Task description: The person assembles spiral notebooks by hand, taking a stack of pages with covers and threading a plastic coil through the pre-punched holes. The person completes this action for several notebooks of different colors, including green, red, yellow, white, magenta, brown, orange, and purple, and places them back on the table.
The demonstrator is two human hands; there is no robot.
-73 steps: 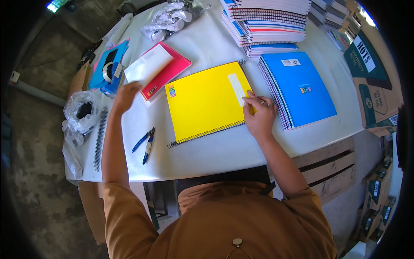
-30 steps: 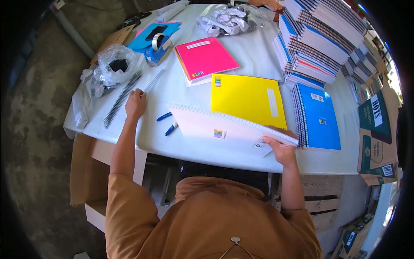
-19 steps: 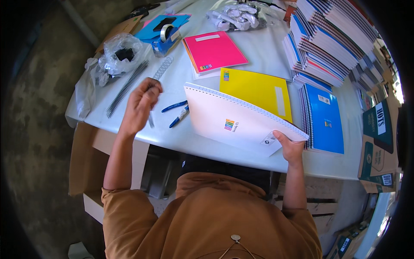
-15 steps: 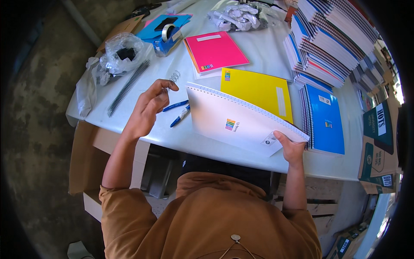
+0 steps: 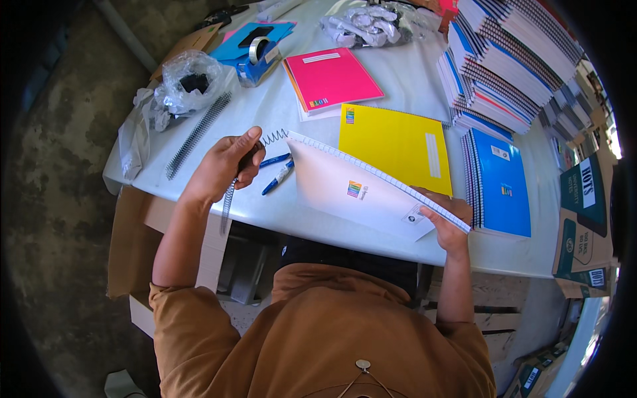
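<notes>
My right hand [image 5: 446,224] grips the near right corner of a white notebook block [image 5: 365,194], held tilted above the table's front edge, its punched edge facing up. My left hand [image 5: 224,166] is closed on a metal spiral coil [image 5: 227,201]; the coil's upper end [image 5: 273,138] curls toward the block's left corner. Two blue pens [image 5: 277,171] lie on the white table [image 5: 152,169] just beyond the left hand. A yellow notebook [image 5: 395,147] lies flat behind the white block.
A pink notebook [image 5: 329,79] and a blue tape dispenser [image 5: 257,52] lie farther back. A loose black coil [image 5: 197,134] and a plastic bag [image 5: 186,83] sit at left. Tall notebook stacks [image 5: 511,66] and a blue notebook pile [image 5: 499,182] fill the right; cardboard boxes [image 5: 584,219] stand beyond.
My right hand lifted the white block off the table and tilted it. My left hand left the table's edge, picked up the spiral coil and brought it to the block's left corner.
</notes>
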